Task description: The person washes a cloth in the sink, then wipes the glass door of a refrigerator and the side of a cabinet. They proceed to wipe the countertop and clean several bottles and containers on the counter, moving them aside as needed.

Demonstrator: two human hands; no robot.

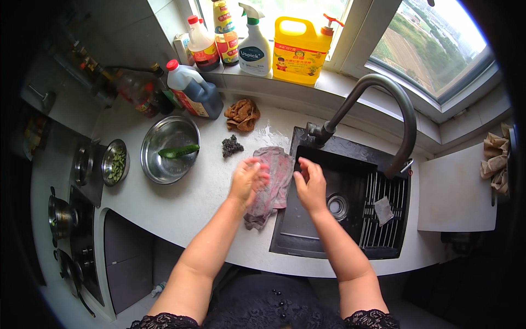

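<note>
The left hand (248, 181) hangs over the cloth (278, 178), right hand (312, 187) over the sink (296, 233), fingers half-curled, parted.

This looks like a kitchen, most likely in a home. A black rectangular sink (298, 219) with a tall, dark, arched tap (409, 120) is set into a smooth white countertop (211, 200), and a crumpled grey-and-pink cloth (274, 189) lies beside it. Along the counter, a wide, round stainless-steel bowl (159, 134) holds a long green cucumber (178, 151), and a smaller steel bowl (125, 159) holds cut green pieces (116, 167). A round metal pot (63, 218) stands at the black stove (82, 238). A yellow plastic pump jug (298, 57) and a white spray bottle (255, 52) line the sill of the bright window (433, 49).
</note>
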